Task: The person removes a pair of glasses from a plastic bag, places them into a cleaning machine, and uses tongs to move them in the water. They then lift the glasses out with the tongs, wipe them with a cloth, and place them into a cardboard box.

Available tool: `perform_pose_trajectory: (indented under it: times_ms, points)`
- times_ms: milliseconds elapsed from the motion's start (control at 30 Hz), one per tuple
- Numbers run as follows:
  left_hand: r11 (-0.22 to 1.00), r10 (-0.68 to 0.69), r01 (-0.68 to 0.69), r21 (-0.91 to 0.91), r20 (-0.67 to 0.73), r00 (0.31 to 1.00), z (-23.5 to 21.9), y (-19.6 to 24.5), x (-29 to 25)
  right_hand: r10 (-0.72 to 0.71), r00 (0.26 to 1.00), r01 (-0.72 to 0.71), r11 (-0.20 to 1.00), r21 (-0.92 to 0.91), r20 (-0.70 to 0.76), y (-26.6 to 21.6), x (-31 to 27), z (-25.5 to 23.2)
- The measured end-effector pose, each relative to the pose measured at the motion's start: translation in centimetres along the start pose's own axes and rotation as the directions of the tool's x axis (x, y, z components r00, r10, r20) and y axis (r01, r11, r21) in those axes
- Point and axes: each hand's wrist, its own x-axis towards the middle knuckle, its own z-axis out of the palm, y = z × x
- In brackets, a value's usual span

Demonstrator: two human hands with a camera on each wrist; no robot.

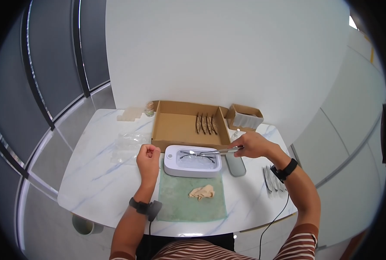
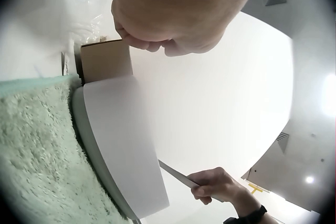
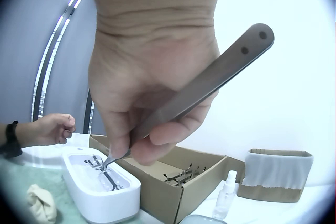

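My right hand [image 1: 253, 145] grips a pair of metal tweezers [image 3: 210, 79] by the middle of its arms. The tweezers' tips reach into the white ultrasonic cleaner [image 1: 193, 173] and meet the dark-framed eyeglasses [image 3: 109, 178] lying in its basin. To the left of the cleaner, my left hand [image 1: 148, 159] is raised with its fingers curled in and nothing visible in them. The cleaner stands at the back of a green cloth [image 1: 180, 207], and a crumpled beige cloth [image 1: 203, 192] lies in front of it.
Behind the cleaner, a cardboard tray [image 1: 175, 122] holds several eyeglasses [image 1: 207, 124] in a row. Right of it are a tissue-draped box [image 1: 245, 117], a spray bottle [image 3: 226, 195] and a grey case [image 1: 236, 167]. More eyeglasses [image 1: 272, 180] lie at the right; clear plastic bags [image 1: 130, 147], left.
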Motion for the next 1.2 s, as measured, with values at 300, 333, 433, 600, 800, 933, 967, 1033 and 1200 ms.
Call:
perform_pose_trajectory:
  times_ms: [300,333,433,600,800,933,967,1033,1200]
  points:
    - [0.999,0.032,-0.032,-0.028,0.023,0.999,0.4,0.8,-0.6,-0.019,0.999,0.02,0.999,-0.03,0.041,-0.8,0.3,1.0]
    - [1.0,0.028,-0.028,-0.007,0.019,0.999,0.3,0.7,-0.6,-0.019,0.999,0.021,0.998,-0.057,0.035,-0.9,0.3,1.0]
    - [0.999,0.039,-0.039,-0.009,0.021,0.999,0.2,0.1,-0.6,0.001,0.999,0.002,0.996,-0.084,0.037,-1.0,0.3,0.5]
    - [0.996,0.05,-0.048,-0.074,0.026,0.998,0.0,0.2,-0.6,0.008,0.997,-0.002,0.997,-0.075,0.079,-1.4,0.2,0.6]
    - [0.996,0.034,-0.033,-0.078,0.01,0.999,0.1,0.3,-0.7,-0.023,0.997,0.026,0.998,-0.049,0.071,-1.7,0.2,0.9]
    - [0.996,0.035,-0.034,-0.086,0.012,0.999,0.0,0.5,-0.8,-0.042,0.999,0.042,0.997,-0.061,0.0,-1.5,0.2,0.7]
    - [0.996,0.035,-0.034,-0.086,0.012,0.999,0.0,0.5,-0.8,-0.033,0.999,0.033,0.998,-0.051,-0.001,-1.4,0.2,0.7]
    - [0.997,0.04,-0.04,-0.066,0.008,0.999,0.1,0.5,-0.8,0.001,0.999,0.001,0.999,-0.053,0.038,-1.7,0.2,0.7]
    - [0.995,0.056,-0.056,-0.082,0.008,0.998,0.1,0.3,-0.7,0.02,0.997,-0.016,0.998,-0.064,0.075,-1.8,0.1,0.7]
